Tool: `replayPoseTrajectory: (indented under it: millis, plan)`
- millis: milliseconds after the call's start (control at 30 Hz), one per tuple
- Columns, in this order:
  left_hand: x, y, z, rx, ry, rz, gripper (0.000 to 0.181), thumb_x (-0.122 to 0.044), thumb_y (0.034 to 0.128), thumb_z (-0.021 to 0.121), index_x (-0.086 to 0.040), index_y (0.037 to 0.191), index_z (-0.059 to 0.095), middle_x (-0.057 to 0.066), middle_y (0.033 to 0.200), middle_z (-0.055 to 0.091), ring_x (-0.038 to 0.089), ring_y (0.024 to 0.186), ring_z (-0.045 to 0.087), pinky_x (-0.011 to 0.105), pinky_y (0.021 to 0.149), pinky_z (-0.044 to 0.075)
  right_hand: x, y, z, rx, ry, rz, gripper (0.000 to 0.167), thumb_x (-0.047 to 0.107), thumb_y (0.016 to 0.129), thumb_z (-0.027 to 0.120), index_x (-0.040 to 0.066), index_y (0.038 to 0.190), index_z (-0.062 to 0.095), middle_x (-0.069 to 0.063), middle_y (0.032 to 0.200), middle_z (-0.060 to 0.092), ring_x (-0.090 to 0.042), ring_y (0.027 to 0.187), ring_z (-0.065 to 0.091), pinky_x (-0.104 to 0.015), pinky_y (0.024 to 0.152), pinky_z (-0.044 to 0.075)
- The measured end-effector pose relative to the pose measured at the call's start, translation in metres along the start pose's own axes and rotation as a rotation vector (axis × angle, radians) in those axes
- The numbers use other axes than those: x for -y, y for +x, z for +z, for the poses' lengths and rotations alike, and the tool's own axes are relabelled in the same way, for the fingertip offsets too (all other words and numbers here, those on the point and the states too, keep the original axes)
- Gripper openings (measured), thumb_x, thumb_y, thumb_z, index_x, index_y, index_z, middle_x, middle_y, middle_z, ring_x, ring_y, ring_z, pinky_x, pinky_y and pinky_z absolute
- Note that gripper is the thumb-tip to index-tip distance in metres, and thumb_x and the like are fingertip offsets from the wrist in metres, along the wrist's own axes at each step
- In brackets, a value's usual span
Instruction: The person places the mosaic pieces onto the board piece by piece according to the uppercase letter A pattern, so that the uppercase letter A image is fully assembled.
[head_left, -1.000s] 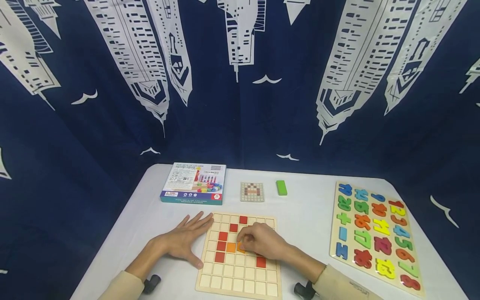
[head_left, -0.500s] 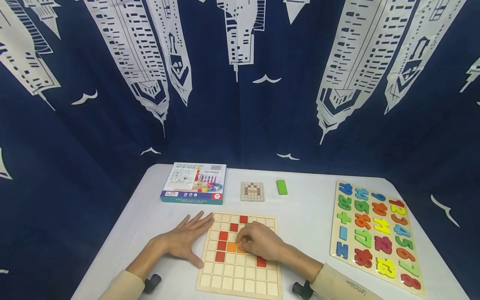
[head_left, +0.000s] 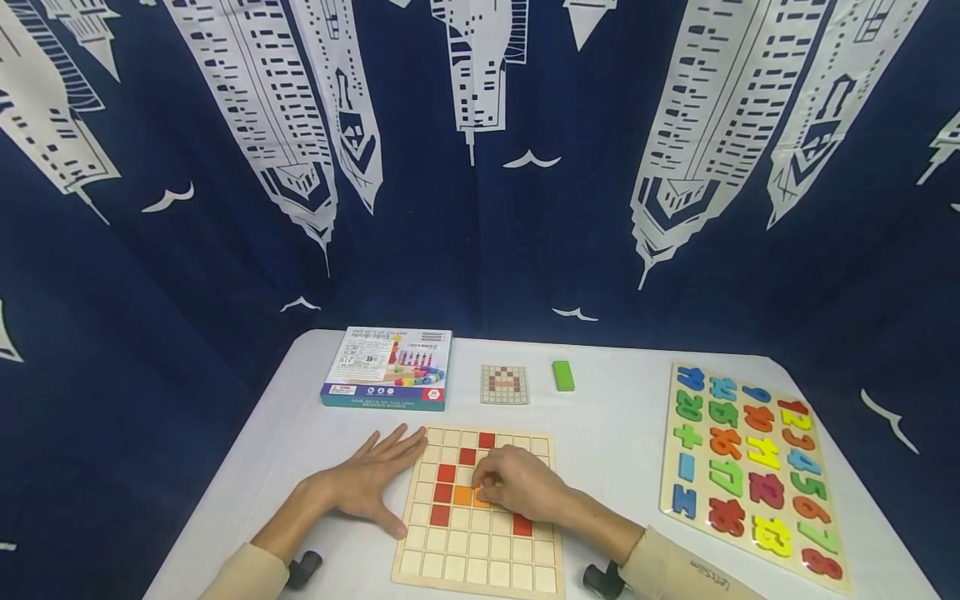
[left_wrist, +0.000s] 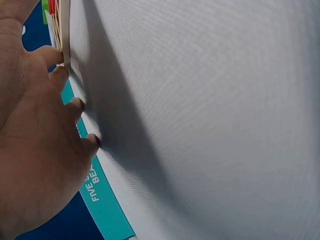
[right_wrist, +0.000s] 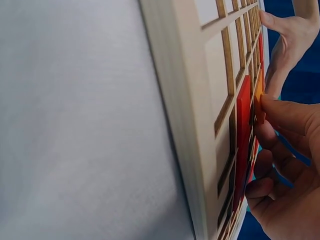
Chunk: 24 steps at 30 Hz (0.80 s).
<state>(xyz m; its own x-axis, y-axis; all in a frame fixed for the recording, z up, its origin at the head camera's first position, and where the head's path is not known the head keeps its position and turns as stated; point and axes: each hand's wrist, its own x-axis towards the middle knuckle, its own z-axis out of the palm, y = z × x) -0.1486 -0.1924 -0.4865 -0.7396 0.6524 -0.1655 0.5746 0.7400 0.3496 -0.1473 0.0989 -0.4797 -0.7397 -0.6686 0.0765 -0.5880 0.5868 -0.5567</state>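
A wooden grid board (head_left: 444, 567) lies on the table, with red tiles (head_left: 439, 515) and an orange tile (head_left: 462, 496) set in its squares. Over the middle of the board, my right hand (head_left: 522, 482) pinches another orange tile (right_wrist: 259, 102) between thumb and index finger, low at the board's surface. That hand covers several squares. My left hand (head_left: 367, 481) lies with fingers spread beside the board, its fingertips and thumb touching the left edge. In the left wrist view the left hand (left_wrist: 45, 135) holds nothing.
Behind the board are a flat box (head_left: 387, 367), a small pattern card (head_left: 504, 385) and a green block (head_left: 563, 376). A number puzzle board (head_left: 738, 533) lies at the right. Black objects (head_left: 303, 569) sit by both wrists. A patterned curtain (head_left: 480, 250) hangs behind the table.
Over the last second my right hand has shifted very slightly, and more of the second orange tile's place shows. My left hand keeps its position.
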Motion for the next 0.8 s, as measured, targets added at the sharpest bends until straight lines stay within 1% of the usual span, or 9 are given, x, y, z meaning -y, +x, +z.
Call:
replayPoseTrajectory:
  millis: [67, 300, 400, 600, 800]
  plan:
    - [0.0000, 0.0001, 0.0003, -0.002, 0.001, 0.000, 0.128, -0.081, 0.0508, 0.062, -0.016, 0.149, 0.013, 0.000, 0.155, 0.003, 0.030, 0.140, -0.001, 0.059, 0.108, 0.004, 0.0001, 0.0000, 0.0000, 0.002, -0.005, -0.001, 0.007, 0.025, 0.080, 0.072, 0.026, 0.086, 0.069, 0.019, 0.071, 0.055, -0.002, 0.070, 0.047, -0.021, 0.067, 0.042]
    - [0.0009, 0.0004, 0.0011, 0.000, 0.016, -0.006, 0.129, -0.082, 0.0499, 0.062, -0.016, 0.149, 0.012, 0.000, 0.155, 0.002, 0.029, 0.140, -0.001, 0.058, 0.108, 0.004, -0.0006, 0.0011, 0.0011, 0.010, -0.014, 0.007, 0.006, 0.024, 0.081, 0.072, 0.026, 0.085, 0.070, 0.021, 0.081, 0.060, -0.001, 0.079, 0.052, -0.025, 0.077, 0.046]
    - [0.0015, 0.0003, 0.0014, 0.000, 0.020, -0.004, 0.129, -0.082, 0.0500, 0.061, -0.016, 0.149, 0.012, 0.000, 0.155, 0.002, 0.030, 0.140, -0.001, 0.058, 0.108, 0.004, -0.0011, 0.0017, 0.0016, 0.015, -0.011, 0.011, 0.006, 0.024, 0.081, 0.072, 0.027, 0.085, 0.070, 0.021, 0.080, 0.059, -0.001, 0.077, 0.052, -0.024, 0.075, 0.046]
    - [0.0023, 0.0006, 0.0022, -0.002, 0.017, -0.002, 0.129, -0.082, 0.0501, 0.061, -0.016, 0.149, 0.012, 0.000, 0.155, 0.002, 0.030, 0.140, -0.001, 0.059, 0.108, 0.004, -0.0008, 0.0021, 0.0020, 0.024, -0.010, 0.027, 0.007, 0.024, 0.081, 0.071, 0.028, 0.085, 0.069, 0.021, 0.082, 0.060, -0.001, 0.079, 0.052, -0.026, 0.078, 0.047]
    - [0.0030, 0.0009, 0.0033, -0.003, 0.016, -0.003, 0.129, -0.082, 0.0501, 0.061, -0.016, 0.149, 0.012, 0.000, 0.155, 0.002, 0.030, 0.140, -0.001, 0.059, 0.108, 0.004, -0.0030, 0.0013, 0.0015, 0.024, -0.016, 0.016, 0.006, 0.026, 0.081, 0.071, 0.029, 0.086, 0.069, 0.021, 0.082, 0.059, -0.002, 0.076, 0.051, -0.024, 0.075, 0.046]
